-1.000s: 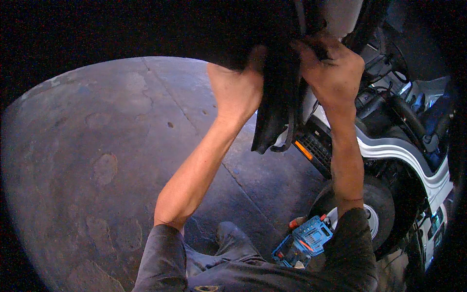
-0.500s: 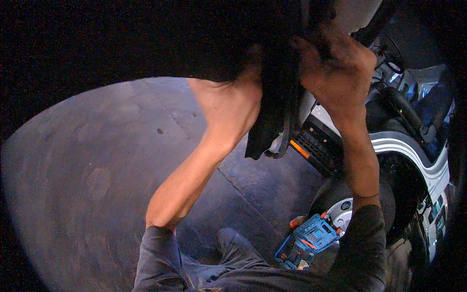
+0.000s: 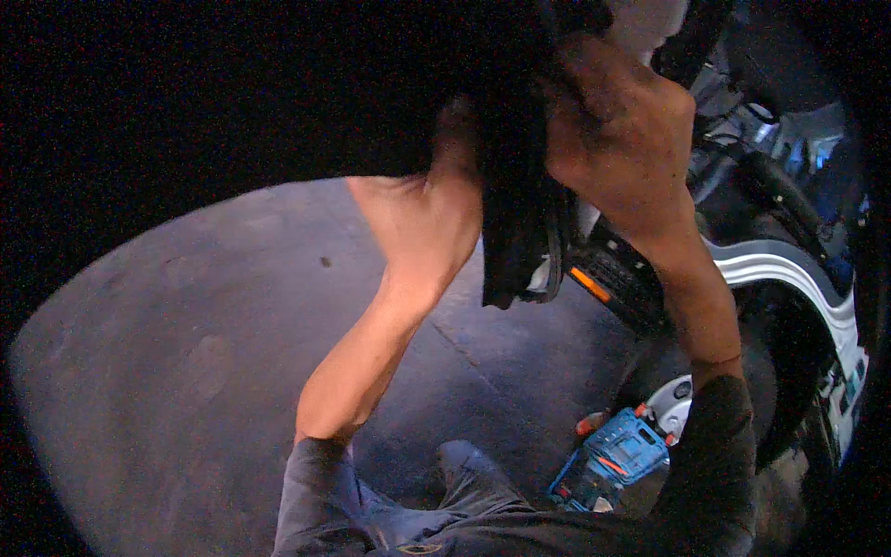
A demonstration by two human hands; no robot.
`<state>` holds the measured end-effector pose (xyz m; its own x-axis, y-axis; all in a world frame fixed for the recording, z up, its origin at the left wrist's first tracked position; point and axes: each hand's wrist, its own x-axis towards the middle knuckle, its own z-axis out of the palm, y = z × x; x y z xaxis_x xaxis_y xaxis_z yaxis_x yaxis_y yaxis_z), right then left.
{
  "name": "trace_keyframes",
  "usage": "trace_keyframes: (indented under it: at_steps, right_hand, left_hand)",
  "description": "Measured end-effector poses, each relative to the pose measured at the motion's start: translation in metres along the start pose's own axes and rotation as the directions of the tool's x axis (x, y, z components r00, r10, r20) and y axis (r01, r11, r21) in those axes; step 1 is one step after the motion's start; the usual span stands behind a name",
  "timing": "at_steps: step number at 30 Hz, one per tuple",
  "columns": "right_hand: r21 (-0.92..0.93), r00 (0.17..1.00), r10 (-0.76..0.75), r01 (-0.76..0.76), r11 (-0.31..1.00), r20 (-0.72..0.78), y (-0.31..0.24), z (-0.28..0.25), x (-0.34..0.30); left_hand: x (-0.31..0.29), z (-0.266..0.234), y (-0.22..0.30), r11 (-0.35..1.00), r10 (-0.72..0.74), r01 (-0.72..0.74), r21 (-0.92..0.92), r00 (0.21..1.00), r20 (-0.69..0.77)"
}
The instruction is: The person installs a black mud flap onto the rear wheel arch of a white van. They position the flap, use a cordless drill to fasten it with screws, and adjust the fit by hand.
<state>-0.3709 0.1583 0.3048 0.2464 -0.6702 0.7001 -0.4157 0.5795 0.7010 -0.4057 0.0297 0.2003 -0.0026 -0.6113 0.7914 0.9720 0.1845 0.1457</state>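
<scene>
A large black panel [image 3: 278, 102], deep in shadow, fills the upper left, and its lower end [image 3: 510, 269] hangs down between my hands. My left hand [image 3: 422, 218] grips the panel's edge, one digit reaching up along its dark face; the other fingertips are lost in the dark. On the other side of the panel's hanging end, my right hand [image 3: 626, 148] is raised with its fingers curled in toward the panel. What those fingers hold is hidden in shadow.
To the right stands a vehicle with a silver wheel-arch trim [image 3: 770, 265], an orange side marker [image 3: 589, 283] and a wheel [image 3: 673, 404]. A blue tool case [image 3: 631, 446] lies open on the grey floor [image 3: 213, 390] beside the wheel, with an orange-red item [image 3: 590, 423] near it.
Both hands and the panel's hanging end have shifted slightly in view, the hands a little to the left. The floor, tool case and wheel sit further right. Both hands keep their hold.
</scene>
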Motion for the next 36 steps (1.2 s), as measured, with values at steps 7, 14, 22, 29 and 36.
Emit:
trace_keyframes:
  at_steps: [7, 14, 22, 29, 36]
  right_hand:
    - [0.33, 0.919, 0.22, -0.107, 0.938, -0.326, -0.01, -0.018, -0.011]
    - [0.433, 0.877, 0.479, -0.419, 0.798, -0.032, -0.016, -0.001, 0.009]
    - [0.253, 0.916, 0.357, -0.307, 0.917, -0.183, -0.022, 0.003, 0.019]
    - [0.499, 0.864, 0.496, -0.392, 0.773, -0.09, -0.029, -0.011, 0.007]
    - [0.304, 0.819, 0.273, -0.127, 0.944, -0.505, -0.062, -0.002, 0.0]
  left_hand:
    - [0.008, 0.004, 0.026, 0.992, -0.123, 0.122, 0.031, 0.992, 0.032]
    - [0.031, -0.026, 0.029, 0.949, -0.171, 0.162, -0.27, 0.985, -0.008]
    - [0.03, -0.019, 0.04, 0.991, -0.054, 0.048, -0.122, 0.997, -0.051]
    - [0.039, -0.034, 0.054, 0.971, -0.12, 0.108, -0.214, 0.992, -0.047]
    - [0.043, -0.058, 0.077, 0.916, -0.249, 0.211, -0.342, 0.966, -0.073]
